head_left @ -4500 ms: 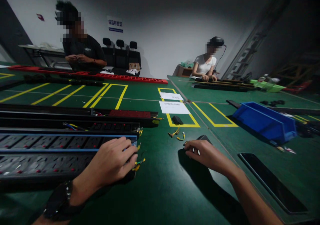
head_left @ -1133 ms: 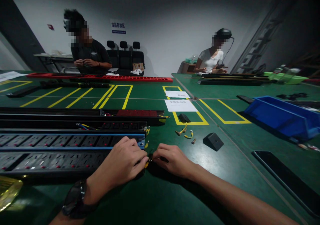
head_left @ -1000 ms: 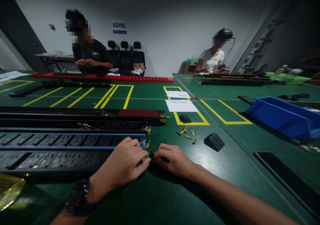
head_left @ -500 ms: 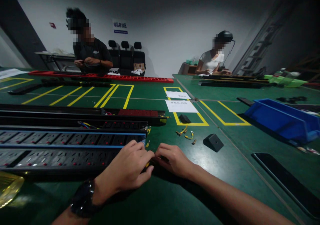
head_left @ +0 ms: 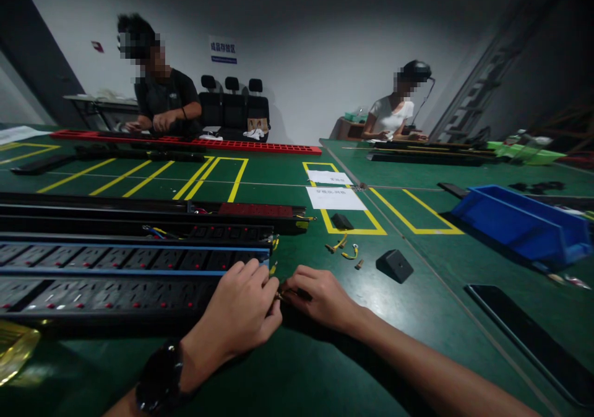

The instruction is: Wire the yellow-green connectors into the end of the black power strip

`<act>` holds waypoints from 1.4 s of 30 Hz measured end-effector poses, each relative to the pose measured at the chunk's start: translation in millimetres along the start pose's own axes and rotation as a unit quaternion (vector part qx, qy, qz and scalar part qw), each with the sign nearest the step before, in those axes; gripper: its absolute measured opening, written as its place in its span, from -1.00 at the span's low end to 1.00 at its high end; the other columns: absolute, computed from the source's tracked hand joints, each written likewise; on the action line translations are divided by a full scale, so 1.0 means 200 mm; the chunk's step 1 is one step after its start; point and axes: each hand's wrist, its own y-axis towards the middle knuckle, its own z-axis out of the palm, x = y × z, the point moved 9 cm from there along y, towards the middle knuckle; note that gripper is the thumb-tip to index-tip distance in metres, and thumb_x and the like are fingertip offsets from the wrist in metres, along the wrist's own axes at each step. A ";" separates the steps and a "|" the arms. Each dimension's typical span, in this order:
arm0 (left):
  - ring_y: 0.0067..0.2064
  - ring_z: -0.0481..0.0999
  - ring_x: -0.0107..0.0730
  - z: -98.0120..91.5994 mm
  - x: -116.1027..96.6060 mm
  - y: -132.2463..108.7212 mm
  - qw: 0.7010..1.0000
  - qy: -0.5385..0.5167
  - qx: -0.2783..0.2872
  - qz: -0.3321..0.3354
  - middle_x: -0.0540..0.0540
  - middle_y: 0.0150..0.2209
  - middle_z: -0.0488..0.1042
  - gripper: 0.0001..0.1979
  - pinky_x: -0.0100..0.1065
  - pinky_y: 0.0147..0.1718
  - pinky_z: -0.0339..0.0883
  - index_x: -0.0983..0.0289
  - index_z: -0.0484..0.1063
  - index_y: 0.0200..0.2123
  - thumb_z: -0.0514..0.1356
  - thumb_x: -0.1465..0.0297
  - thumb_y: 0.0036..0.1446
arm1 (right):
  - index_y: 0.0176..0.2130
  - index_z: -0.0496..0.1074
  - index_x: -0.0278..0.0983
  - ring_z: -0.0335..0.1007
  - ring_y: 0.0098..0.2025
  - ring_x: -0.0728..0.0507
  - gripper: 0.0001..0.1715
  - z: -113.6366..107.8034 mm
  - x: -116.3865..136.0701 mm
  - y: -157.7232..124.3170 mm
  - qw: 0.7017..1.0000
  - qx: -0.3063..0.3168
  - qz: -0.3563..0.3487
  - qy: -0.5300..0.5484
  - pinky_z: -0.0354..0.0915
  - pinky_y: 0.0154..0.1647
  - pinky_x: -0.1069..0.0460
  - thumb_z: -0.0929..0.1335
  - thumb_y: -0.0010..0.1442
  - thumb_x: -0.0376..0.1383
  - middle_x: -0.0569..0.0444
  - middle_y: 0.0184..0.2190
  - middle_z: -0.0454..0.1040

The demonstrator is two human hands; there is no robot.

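Over the green surface (head_left: 325,367), the left hand (head_left: 244,309) and right hand (head_left: 320,296) work close together, fingers bent; whatever sits between them is too small to make out. Counting from there, a black socket strip (head_left: 116,296) lies at nine o'clock, beside the left hand. Loose yellow-green wires (head_left: 351,253) are at two, a black wedge block (head_left: 394,265) nearer three, a phone (head_left: 529,343) just past three. Two co-workers sit at eleven (head_left: 169,104) and one (head_left: 392,117).

the wall sign (head_left: 223,48) reads 成品存放区 in dark chinese characters on a pale ground; the line on its blue band (head_left: 224,60) is too small to read. the near sheet (head_left: 338,200) and the far sheet (head_left: 320,177) on the green table (head_left: 320,374) bear printed characters, too blurred to make out.
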 end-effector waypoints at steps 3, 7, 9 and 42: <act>-0.20 0.41 -0.04 0.01 -0.01 0.00 1.000 -0.003 -0.006 -0.007 0.19 -0.30 0.50 -0.87 -0.07 -0.25 0.21 0.23 0.46 -0.40 0.19 0.39 0.21 | -0.19 0.52 -0.23 0.38 -0.38 -0.04 -0.93 0.00 0.00 0.00 1.000 -0.001 0.004 -0.005 0.19 -0.40 0.09 0.39 0.38 -0.33 0.10 -0.35 0.47; -0.21 0.41 -0.06 0.03 -0.03 -0.01 1.000 -0.007 -0.017 -0.008 0.18 -0.32 0.50 -0.88 -0.08 -0.24 0.23 0.23 0.45 -0.41 0.17 0.43 0.19 | -0.20 0.54 -0.23 0.39 -0.38 -0.05 -0.90 0.00 0.00 0.00 1.000 -0.004 0.000 -0.006 0.18 -0.40 0.08 0.37 0.38 -0.33 0.09 -0.36 0.49; -0.20 0.42 -0.06 0.04 -0.03 -0.01 1.000 -0.009 -0.019 -0.014 0.18 -0.32 0.50 -0.88 -0.08 -0.24 0.24 0.24 0.45 -0.41 0.17 0.45 0.19 | -0.22 0.54 -0.23 0.37 -0.40 -0.04 -0.85 0.00 0.01 0.00 1.000 -0.006 -0.009 -0.006 0.16 -0.42 0.07 0.36 0.40 -0.33 0.09 -0.38 0.49; -0.22 0.47 -0.09 0.03 -0.04 0.00 0.998 -0.006 -0.061 -0.027 0.14 -0.33 0.54 -0.86 -0.08 -0.19 0.33 0.20 0.44 -0.43 0.14 0.50 0.13 | 0.01 0.57 -0.19 0.51 -0.29 -0.06 -0.78 -0.15 -0.01 0.03 0.994 0.077 0.034 -0.066 0.25 -0.31 0.06 0.43 0.39 -0.21 0.07 -0.21 0.60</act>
